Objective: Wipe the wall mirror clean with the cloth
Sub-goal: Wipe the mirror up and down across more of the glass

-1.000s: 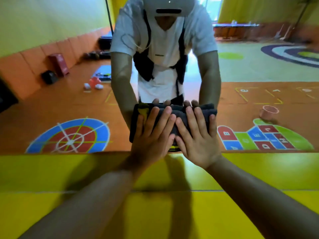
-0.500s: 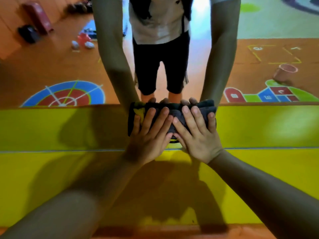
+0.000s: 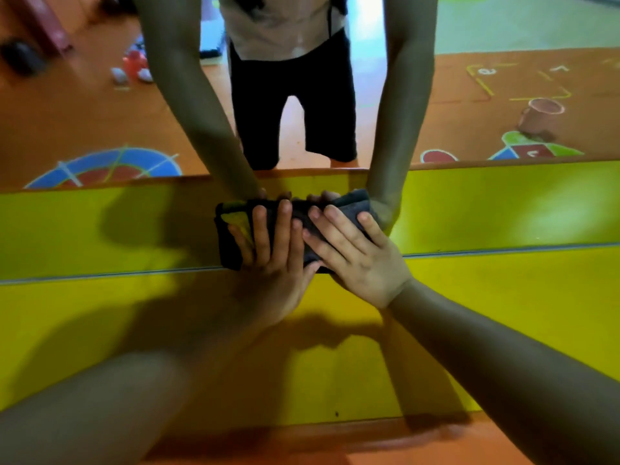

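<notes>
A folded dark grey cloth [image 3: 226,253] with a yellow patch lies flat against the wall mirror [image 3: 100,112], right at the glass's lower edge. My left hand [image 3: 271,263] presses on the cloth's left half with straight fingers. My right hand [image 3: 359,260] presses on the right half the same way, its fingers beside the left hand's. Both palms reach down over the mirror's bottom edge. In the mirror I see the reflected arms and fingertips meeting the cloth from above.
Below the mirror runs a yellow wall panel [image 3: 134,323], then an orange floor strip [image 3: 335,441]. The glass reflects a person's torso and legs, an orange floor with painted game markings, a pink bucket [image 3: 540,115] at right and small items at far left.
Both hands have slid the cloth down the glass from mid-height to the bottom edge. My view has tilted down with them, and the reflected head has left the frame.
</notes>
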`<state>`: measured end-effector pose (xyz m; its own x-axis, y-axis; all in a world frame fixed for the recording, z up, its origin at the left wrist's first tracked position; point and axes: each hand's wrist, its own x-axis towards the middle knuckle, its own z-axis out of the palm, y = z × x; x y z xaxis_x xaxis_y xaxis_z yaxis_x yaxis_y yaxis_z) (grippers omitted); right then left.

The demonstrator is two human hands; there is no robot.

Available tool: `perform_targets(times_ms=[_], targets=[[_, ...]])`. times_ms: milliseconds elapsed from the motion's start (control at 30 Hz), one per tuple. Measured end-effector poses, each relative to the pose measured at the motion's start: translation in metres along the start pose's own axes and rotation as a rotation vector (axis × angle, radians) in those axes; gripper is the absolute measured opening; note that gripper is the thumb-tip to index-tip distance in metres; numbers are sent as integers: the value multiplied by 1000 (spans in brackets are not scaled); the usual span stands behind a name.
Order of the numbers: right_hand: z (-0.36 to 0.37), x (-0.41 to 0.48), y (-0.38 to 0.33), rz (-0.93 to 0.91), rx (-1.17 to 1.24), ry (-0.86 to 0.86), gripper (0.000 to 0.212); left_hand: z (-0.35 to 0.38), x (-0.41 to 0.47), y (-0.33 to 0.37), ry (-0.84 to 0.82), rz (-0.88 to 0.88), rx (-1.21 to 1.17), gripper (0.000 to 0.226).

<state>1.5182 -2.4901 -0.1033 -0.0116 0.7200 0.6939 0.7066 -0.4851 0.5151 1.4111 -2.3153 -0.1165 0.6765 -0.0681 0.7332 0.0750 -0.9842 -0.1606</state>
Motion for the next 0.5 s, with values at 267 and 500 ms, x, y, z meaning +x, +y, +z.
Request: perform_targets(times_ms=[267, 500], targets=[[-24, -33, 72, -8, -6, -18, 73, 7, 44, 58, 83, 42, 69, 99], [-73, 30, 133, 15, -27, 10, 60, -63, 129, 51, 71, 78, 43, 77]])
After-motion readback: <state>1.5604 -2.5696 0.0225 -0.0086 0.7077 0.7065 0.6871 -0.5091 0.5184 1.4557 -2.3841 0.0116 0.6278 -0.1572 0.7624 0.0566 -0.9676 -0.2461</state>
